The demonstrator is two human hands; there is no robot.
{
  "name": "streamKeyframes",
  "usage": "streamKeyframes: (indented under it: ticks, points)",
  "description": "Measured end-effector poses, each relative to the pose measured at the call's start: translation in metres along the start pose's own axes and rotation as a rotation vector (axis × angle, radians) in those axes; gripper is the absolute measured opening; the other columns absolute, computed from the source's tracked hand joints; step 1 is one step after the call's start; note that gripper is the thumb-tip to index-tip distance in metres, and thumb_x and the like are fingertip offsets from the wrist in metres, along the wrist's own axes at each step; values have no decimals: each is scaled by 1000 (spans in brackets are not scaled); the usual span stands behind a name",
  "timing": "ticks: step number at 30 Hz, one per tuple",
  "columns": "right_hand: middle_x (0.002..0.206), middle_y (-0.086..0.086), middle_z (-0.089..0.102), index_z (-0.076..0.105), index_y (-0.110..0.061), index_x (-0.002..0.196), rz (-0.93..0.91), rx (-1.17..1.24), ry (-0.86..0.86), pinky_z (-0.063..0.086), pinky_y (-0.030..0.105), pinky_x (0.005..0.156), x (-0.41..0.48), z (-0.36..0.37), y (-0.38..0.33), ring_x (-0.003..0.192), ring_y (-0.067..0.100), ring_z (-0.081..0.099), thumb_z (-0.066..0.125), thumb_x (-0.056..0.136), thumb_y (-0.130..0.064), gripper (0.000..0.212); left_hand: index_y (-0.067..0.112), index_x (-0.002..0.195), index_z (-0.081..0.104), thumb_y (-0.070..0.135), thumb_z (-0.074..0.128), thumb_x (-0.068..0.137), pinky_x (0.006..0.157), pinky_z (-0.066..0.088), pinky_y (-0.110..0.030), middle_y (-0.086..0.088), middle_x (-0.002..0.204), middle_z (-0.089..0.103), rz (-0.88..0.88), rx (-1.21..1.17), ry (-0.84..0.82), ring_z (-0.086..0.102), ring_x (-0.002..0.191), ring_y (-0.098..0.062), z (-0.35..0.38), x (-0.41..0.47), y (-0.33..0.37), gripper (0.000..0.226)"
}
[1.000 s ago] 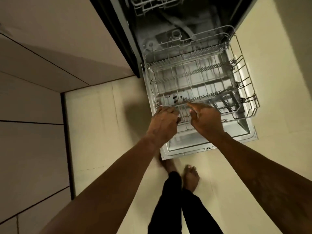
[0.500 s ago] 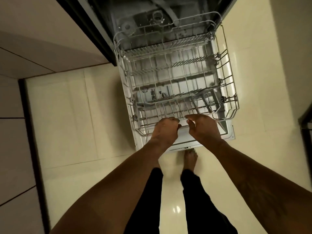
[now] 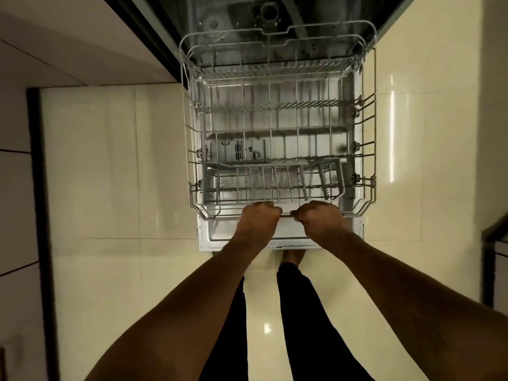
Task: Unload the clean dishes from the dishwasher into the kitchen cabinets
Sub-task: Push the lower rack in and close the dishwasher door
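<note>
A white wire lower rack (image 3: pixel 365 125) stands pulled out over the open dishwasher door (image 3: pixel 209 237). No dishes show in the rack; only its tines and a folded wire shelf are seen. My left hand (image 3: pixel 257 224) and my right hand (image 3: pixel 321 220) sit side by side, both closed around the rack's front rail (image 3: pixel 287 214). Behind the rack, the dark dishwasher tub (image 3: pixel 264 15) shows its spray arm and filter.
Pale cabinet fronts (image 3: pixel 68 45) run along the left and top left. Glossy cream floor tiles (image 3: pixel 115 166) lie on both sides of the door. My legs in black trousers (image 3: pixel 302 325) stand just in front of it. A dark frame (image 3: pixel 492 243) sits at the right edge.
Both hands have closed onto the rack's front rail, and the rack has slid out toward me over the door. The view has shifted to centre on the rack.
</note>
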State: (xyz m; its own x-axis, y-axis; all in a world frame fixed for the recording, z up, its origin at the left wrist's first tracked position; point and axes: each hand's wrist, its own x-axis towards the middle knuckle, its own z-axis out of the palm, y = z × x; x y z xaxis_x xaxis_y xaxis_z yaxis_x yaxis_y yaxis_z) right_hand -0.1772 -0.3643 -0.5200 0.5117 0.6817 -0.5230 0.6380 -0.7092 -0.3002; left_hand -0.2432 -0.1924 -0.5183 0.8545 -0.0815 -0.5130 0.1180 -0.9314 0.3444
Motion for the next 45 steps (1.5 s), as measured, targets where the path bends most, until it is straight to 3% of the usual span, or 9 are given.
streamKeyframes:
  ticks: [6, 11, 16, 21, 26, 28, 32, 36, 45]
  points:
    - [112, 1, 71, 66, -23, 127, -116, -72, -32, 54, 35, 77, 12, 5, 11, 105, 28, 66, 57, 91, -9, 39, 13, 98, 75, -5, 60, 79, 68, 54, -37, -8, 92, 71, -40, -30, 81, 68, 88, -31, 4, 0, 1, 30]
    - [75, -3, 72, 79, -22, 93, -85, -94, 158, 51, 25, 48, 36, -7, 25, 70, 23, 69, 84, 58, -3, 40, 11, 94, 75, -4, 60, 79, 68, 53, -37, -8, 88, 70, -56, -49, 169, 66, 87, -30, -11, 29, -5, 26]
    - [80, 6, 74, 78, -15, 101, -93, -81, 224, 58, 36, 52, 79, -33, 46, 75, 31, 70, 78, 65, 4, 41, 11, 80, 74, -7, 70, 68, 59, 52, -32, -6, 73, 68, -33, -25, 236, 67, 73, -29, -40, 70, -17, 22]
    - [76, 10, 74, 80, -13, 95, -88, -109, 361, 54, 33, 47, 125, -68, 57, 65, 31, 71, 85, 53, 7, 47, 16, 80, 75, -2, 74, 69, 58, 54, -30, -2, 72, 69, -7, 42, 291, 68, 68, -24, -73, 119, -40, 21]
    - [69, 6, 71, 81, -17, 87, -45, -128, 451, 47, 23, 42, 164, -103, 63, 58, 28, 68, 84, 41, 9, 53, 13, 91, 75, 0, 68, 78, 67, 57, -37, -6, 84, 70, 15, 97, 295, 68, 79, -28, -109, 162, -53, 20]
    - [72, 6, 73, 81, -18, 88, -42, -119, 483, 48, 23, 42, 178, -113, 70, 60, 28, 69, 83, 44, 9, 52, 10, 86, 75, -4, 69, 72, 64, 59, -40, -8, 80, 68, 17, 88, 342, 67, 76, -31, -118, 176, -60, 21]
    - [81, 10, 75, 80, -16, 98, -20, -112, 525, 52, 28, 48, 207, -125, 87, 68, 31, 71, 79, 54, 10, 51, 10, 99, 75, -3, 62, 79, 75, 58, -43, -9, 94, 70, 41, 102, 375, 66, 90, -30, -134, 206, -69, 27]
    - [87, 13, 76, 78, -14, 105, -4, -80, 626, 56, 37, 55, 236, -135, 99, 78, 35, 71, 68, 66, 11, 46, 6, 94, 76, -7, 65, 75, 70, 60, -41, -12, 92, 73, 59, 120, 505, 69, 85, -33, -148, 230, -79, 26]
    - [97, 11, 76, 76, -18, 110, 20, -85, 794, 57, 36, 68, 285, -155, 119, 87, 33, 71, 62, 71, 8, 49, 13, 109, 75, 9, 61, 92, 82, 56, -38, -7, 101, 74, 1, 187, 656, 63, 107, -27, -168, 287, -92, 21]
